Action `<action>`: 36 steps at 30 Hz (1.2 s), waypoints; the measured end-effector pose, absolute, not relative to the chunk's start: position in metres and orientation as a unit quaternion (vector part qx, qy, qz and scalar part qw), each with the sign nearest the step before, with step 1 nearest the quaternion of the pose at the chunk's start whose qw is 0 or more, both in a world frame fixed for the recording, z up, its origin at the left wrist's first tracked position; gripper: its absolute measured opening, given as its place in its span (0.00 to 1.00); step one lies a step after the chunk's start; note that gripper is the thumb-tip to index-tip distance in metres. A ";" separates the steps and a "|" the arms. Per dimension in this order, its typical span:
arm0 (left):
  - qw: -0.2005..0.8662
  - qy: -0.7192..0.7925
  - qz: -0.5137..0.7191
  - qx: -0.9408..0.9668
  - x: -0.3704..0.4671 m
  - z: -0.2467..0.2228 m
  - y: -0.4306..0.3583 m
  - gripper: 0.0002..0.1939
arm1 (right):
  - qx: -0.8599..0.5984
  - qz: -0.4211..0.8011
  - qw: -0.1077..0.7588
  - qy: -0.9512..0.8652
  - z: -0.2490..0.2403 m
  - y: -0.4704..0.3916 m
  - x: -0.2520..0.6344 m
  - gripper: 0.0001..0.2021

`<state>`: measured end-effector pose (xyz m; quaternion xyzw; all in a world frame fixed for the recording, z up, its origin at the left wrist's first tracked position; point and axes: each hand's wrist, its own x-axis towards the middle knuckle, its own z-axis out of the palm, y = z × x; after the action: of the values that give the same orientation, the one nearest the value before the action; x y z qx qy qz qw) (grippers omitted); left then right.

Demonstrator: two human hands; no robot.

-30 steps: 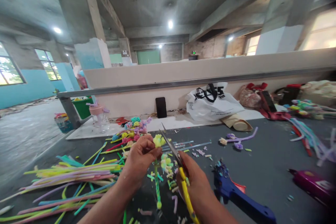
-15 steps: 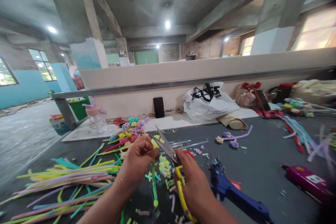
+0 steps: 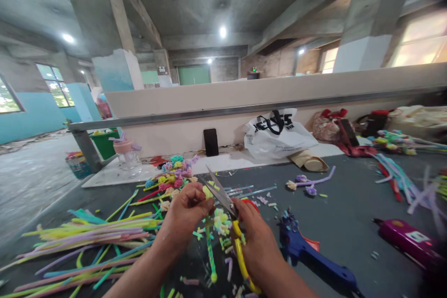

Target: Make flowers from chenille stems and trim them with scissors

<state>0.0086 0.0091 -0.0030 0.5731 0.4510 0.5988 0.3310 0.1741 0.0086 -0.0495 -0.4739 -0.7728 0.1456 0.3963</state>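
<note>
- My L hand (image 3: 190, 206): thumb + finger pinch a fuzzy yellow flower (image 3: 206, 191) over the dark table (image 3: 349, 205).
- Twisted green stem (image 3: 211, 251) hangs below; fingers hide its top.
- My R hand (image 3: 257, 233): curled round metal scissors w/ yellow handles (image 3: 240, 260). Blades apart, hide bit of flower; can't tell if touching.
- Shiny purple tool (image 3: 407, 240), far R: end lost in dark.

Left hand (image 3: 188, 207): bare and ungloved, rounded knuckles, on the near side of the black phone (image 3: 211, 142) and left of it
Left forearm (image 3: 148, 263): uncovered, slimming toward the phone
Right hand (image 3: 256, 230): bare too, nearer me than the phone, off its right side
Right forearm (image 3: 288, 274): uncovered, broader farther from the phone
</note>
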 end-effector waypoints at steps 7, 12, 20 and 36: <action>0.349 0.442 0.610 0.557 0.011 0.000 0.006 0.14 | -0.477 0.139 0.397 -0.772 -0.046 0.007 0.174 0.22; 0.405 0.435 0.615 0.519 0.014 0.000 0.004 0.14 | -0.441 0.161 0.427 -0.773 -0.048 0.005 0.173 0.19; 0.399 0.434 0.607 0.533 0.008 0.000 0.006 0.14 | -0.419 0.232 0.481 -0.734 -0.048 0.007 0.172 0.22; 0.501 0.384 0.587 0.508 0.000 -0.008 0.013 0.04 | -0.463 0.159 0.383 -0.783 -0.043 0.005 0.175 0.24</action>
<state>-0.0002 0.0128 -0.0084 0.5077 0.3835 0.5867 0.5009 0.1755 0.0054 -0.0432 -0.4629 -0.7832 0.1594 0.3832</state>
